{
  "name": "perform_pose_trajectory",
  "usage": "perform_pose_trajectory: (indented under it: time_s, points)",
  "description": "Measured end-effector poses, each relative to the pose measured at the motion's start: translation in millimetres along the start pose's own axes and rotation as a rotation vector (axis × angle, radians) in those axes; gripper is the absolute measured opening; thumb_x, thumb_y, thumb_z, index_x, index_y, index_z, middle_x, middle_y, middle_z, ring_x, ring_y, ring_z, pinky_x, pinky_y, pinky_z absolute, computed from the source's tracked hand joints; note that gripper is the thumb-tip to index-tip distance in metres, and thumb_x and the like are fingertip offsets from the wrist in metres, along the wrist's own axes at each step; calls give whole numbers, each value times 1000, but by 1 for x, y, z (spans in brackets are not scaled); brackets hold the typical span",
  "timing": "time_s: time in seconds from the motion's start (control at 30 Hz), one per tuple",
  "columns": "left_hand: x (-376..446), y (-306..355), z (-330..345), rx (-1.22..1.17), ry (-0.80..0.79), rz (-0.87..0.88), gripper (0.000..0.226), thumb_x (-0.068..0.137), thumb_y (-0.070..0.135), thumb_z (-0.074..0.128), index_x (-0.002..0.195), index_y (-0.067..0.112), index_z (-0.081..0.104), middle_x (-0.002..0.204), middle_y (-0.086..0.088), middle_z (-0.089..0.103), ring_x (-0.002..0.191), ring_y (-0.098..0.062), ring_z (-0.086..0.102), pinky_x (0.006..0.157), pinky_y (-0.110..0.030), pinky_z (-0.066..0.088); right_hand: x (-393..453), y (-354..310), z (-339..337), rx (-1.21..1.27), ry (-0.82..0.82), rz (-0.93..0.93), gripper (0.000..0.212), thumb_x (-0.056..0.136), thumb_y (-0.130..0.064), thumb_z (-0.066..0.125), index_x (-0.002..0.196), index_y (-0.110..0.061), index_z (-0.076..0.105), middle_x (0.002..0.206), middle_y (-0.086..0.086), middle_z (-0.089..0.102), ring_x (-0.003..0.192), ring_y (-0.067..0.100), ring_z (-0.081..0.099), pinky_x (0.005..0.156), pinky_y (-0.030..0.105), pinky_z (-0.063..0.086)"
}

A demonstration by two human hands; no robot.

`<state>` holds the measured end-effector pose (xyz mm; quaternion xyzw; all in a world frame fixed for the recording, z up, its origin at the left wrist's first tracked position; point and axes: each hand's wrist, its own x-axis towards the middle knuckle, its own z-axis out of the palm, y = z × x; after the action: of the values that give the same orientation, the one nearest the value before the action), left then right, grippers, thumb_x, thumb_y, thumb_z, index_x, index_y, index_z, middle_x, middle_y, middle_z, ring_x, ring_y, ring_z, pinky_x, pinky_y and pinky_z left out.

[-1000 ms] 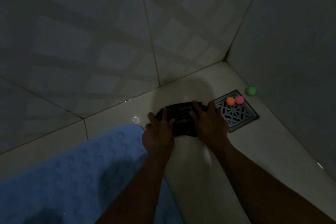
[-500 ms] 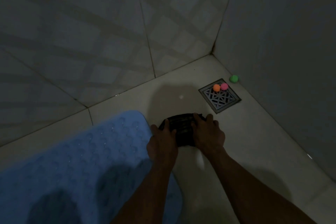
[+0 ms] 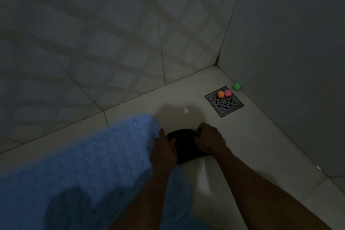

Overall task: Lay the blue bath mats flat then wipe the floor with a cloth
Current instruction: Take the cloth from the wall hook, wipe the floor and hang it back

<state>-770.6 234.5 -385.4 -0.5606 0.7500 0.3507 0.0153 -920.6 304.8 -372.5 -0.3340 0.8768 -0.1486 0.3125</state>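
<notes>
Change: you drew the dark cloth back from beside the floor drain toward the lower centre of the frame, so it sat just right of the blue bath mat rather than up by the grate.
Left hand: your left hand pressed down on the cloth's left side, fingers spread over it, its outer edge touching or overlapping the mat's rim; in the dim light you could not tell which.
Right hand: your right hand was curled over the cloth's upper right edge, gripping the bunched fabric.
Cloth: it lay wadded on the floor between your two hands, well apart from the drain.
Mat: it lay flat across the lower left, bubbled side up; only one mat was in view.
Floor: a faint damp sheen showed at centre frame, where the cloth had passed.
Drain clutter: an orange ball and a pink ball sat on the grate, a green ball at the wall.
Meaning: the wiping step looked underway, a pull stroke just finished; the corner strip by the drain probably needed another pass.
</notes>
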Motion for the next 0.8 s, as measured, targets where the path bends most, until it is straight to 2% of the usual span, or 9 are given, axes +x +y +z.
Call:
perform_pose_trajectory:
  time_s: [0.13,0.2,0.3,0.4,0.47,0.57,0.67,0.73,0.8]
  points:
    - [11,7,-30,-183,81,-18,55,104,35,47,146,0,43,147,-22,49,135,-35,46,112,-38,35,3,-16,-21,197,35,-33,21,84,-27,70,96,-17,55,98,6,59,89,24,55,70,26,39]
    - [18,10,-51,-238,75,17,48,104,34,48,129,-6,58,130,-24,61,120,-36,58,101,-37,44,5,-29,-30,249,71,-66,19,84,-25,70,92,-19,54,92,1,56,86,19,52,64,22,35]
    - [31,18,-90,-265,67,83,42,102,30,53,112,-9,65,114,-24,68,104,-36,64,82,-34,48,8,-54,-48,362,115,-99,19,82,-21,70,94,-19,55,87,-4,58,89,20,58,59,19,38]
    - [43,31,-130,-308,121,91,33,99,27,57,110,-3,66,109,-21,68,104,-34,65,83,-34,50,11,-85,-73,478,61,-153,42,81,-20,72,120,-21,56,103,7,66,97,25,64,78,31,54]
    - [47,40,-155,-343,147,94,32,98,28,54,113,1,64,111,-18,66,103,-31,63,85,-35,50,13,-106,-92,449,43,-211,50,78,-26,77,125,-20,62,107,7,70,97,23,67,87,35,55]
    - [50,52,-186,-376,208,124,32,98,27,48,113,2,62,113,-16,65,98,-28,60,80,-32,46,13,-135,-117,418,79,-333,41,75,-51,79,94,-15,77,85,2,75,78,13,71,71,26,54]
    - [56,61,-211,-401,252,166,33,96,24,45,106,-3,63,108,-21,66,100,-36,62,87,-43,49,17,-157,-130,415,162,-439,46,80,-55,73,67,-11,71,60,-3,65,56,7,60,57,23,44]
    - [60,65,-221,-451,250,187,38,96,32,44,109,2,65,112,-18,66,102,-34,62,93,-45,50,21,-169,-134,440,214,-450,43,82,-55,71,61,-18,66,54,-8,59,52,3,54,54,21,41]
    - [64,68,-226,-504,246,195,51,97,51,44,108,10,71,111,-12,69,99,-30,65,94,-42,53,28,-179,-133,467,240,-456,47,83,-56,69,67,-12,66,60,-2,60,56,7,55,56,23,42]
